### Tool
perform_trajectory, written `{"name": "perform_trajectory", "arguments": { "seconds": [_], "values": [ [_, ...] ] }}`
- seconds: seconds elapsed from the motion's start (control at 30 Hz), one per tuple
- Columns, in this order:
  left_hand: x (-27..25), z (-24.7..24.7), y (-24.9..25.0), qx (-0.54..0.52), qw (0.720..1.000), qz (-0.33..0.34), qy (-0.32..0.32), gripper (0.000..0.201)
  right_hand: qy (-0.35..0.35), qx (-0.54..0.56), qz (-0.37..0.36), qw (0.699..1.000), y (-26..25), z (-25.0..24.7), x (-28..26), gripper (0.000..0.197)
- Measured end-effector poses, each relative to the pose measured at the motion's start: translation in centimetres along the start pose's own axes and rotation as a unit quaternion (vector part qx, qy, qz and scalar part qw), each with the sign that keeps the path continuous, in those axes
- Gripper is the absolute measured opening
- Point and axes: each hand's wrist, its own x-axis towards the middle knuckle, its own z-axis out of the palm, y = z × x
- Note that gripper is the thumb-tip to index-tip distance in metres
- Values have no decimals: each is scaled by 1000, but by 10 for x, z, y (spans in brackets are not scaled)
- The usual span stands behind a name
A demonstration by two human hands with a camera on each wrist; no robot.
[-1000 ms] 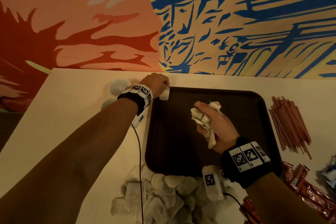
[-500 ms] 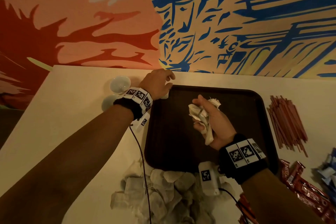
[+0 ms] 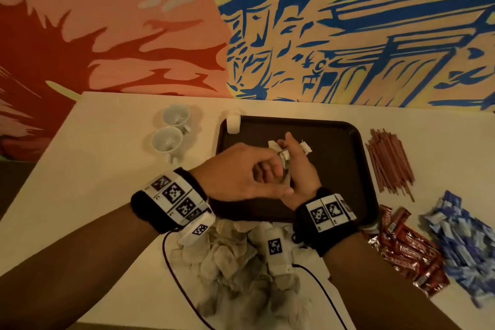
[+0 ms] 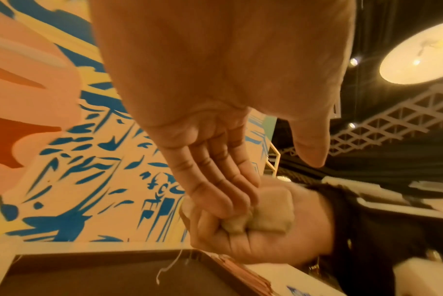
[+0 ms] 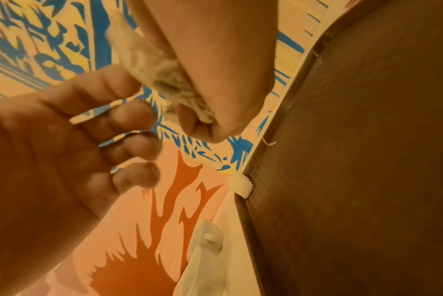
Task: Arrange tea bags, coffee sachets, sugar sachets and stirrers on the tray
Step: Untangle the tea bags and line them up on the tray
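Paper-soft and nearly weightless, the loose tea bags (image 3: 235, 273) heaped nearest us on the pale surface (image 3: 88, 174) should crumple rather than resist, so we judge a light pinch at a corner or the folded top safest; their thin strings could snag. Just beyond the heap, above the dark brown tray (image 3: 345, 169), our right hand (image 3: 300, 177) is curled round a small bunch of tea bags (image 4: 268, 212), and our left hand (image 3: 241, 171) reaches into it with fingers nearly straight, touching the bags but not clearly gripping one. At the tray's far left corner one tea bag (image 3: 233, 123) sits against the rim. To the right lie red coffee sachets (image 3: 409, 249), blue sugar sachets (image 3: 460, 244) and reddish stirrers (image 3: 388, 161), all off the tray. Left of it stand two white cups (image 3: 171, 128). Behind, a painted wall (image 3: 321, 35) in orange, yellow and blue closes the room.
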Motion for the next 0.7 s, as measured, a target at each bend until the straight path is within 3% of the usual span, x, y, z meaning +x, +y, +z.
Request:
{"name": "perform_trajectory", "arguments": {
  "seconds": [0.13, 0.27, 0.33, 0.47, 0.57, 0.7],
  "values": [
    [-6, 12, 2, 45, 999, -13, -6, 35, 59, -48, -47, 996, 5, 5, -15, 35],
    [-12, 12, 3, 68, 998, 11, 15, 11, 40, 54, -10, 998, 6, 11, -21, 25],
    [-16, 10, 5, 15, 1000, 6, 20, 4, 23, 93, 3, 995, 8, 8, -18, 22],
    [-21, -1, 11, -140, 989, -39, 21, 8, 25, 116, 12, 993, 9, 2, -14, 23],
    [-24, -14, 15, -204, 976, -63, 47, 8, -45, 38, -4, 998, 1, -3, -21, 16],
    [-27, -32, 16, -205, 972, -88, 76, 12, -180, -93, -24, 979, -11, -8, -40, 40]
  ]
}}
